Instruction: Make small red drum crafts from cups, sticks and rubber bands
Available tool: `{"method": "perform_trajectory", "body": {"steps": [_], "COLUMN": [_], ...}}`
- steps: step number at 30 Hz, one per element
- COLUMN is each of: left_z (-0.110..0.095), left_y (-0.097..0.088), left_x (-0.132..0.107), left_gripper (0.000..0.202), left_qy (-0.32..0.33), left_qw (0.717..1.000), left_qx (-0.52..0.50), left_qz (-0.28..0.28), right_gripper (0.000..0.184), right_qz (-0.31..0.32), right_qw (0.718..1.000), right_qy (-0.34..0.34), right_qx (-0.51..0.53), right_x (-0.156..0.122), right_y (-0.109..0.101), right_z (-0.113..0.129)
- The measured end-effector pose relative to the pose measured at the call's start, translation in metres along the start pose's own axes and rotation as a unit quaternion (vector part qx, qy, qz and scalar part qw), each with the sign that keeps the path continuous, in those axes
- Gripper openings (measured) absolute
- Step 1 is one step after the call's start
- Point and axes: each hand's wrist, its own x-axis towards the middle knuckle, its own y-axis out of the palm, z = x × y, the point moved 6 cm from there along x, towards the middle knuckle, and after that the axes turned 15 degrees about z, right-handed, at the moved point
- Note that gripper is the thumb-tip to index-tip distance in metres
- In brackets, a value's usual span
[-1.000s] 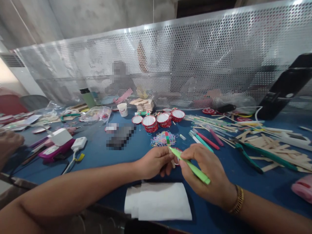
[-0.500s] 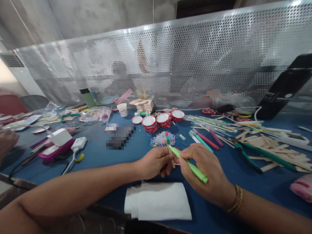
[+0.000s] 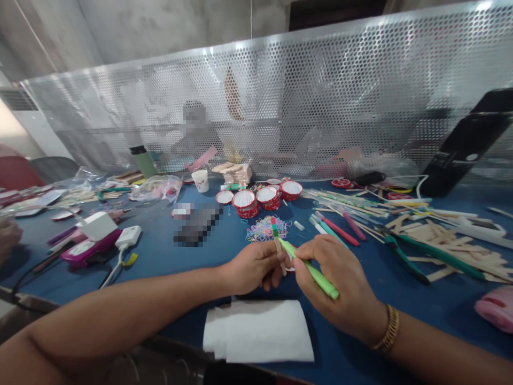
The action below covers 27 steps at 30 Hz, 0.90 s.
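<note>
My left hand (image 3: 258,267) pinches a flat wooden craft stick (image 3: 279,251) between thumb and fingers. The stick's upper end is coloured red at the tip, with green below. In my right hand (image 3: 334,272) is a light green marker pen (image 3: 316,275), gripped like a writing pen, its tip against the stick just under the green band. Behind the stick lies a heap of pastel rubber bands (image 3: 262,230). Part of a round red-rimmed piece shows under my hands, mostly hidden. In front of me is a folded white cloth or tissue (image 3: 266,331).
Red-patterned round tins (image 3: 246,203) stand behind the rubber bands. To the right lie coloured markers (image 3: 340,230), green-handled pliers (image 3: 436,256) and many wooden sticks (image 3: 465,240). A pixelated dark object (image 3: 198,224), a purple power strip (image 3: 90,248) and another person's hand (image 3: 10,232) are on the left.
Both hands keep nearly the same pose, marker still at the stick. More bare wood shows below the green band. The whole view has shifted very slightly.
</note>
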Motion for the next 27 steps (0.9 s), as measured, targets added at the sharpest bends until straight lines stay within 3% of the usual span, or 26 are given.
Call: {"method": "perform_trajectory", "body": {"steps": [27], "left_z": [0.0019], "left_y": [-0.0009], "left_x": [-0.0008], "left_gripper": [0.041], "left_qy": [-0.011], "left_qw": [1.0], "left_qx": [0.024], "left_qz": [0.002], "right_gripper": [0.005], "right_qz": [-0.005], "right_qw": [1.0], "right_qy": [-0.008], "right_qx": [-0.017], "right_x": [0.0022], "right_y": [-0.0002], "right_z": [0.0029]}}
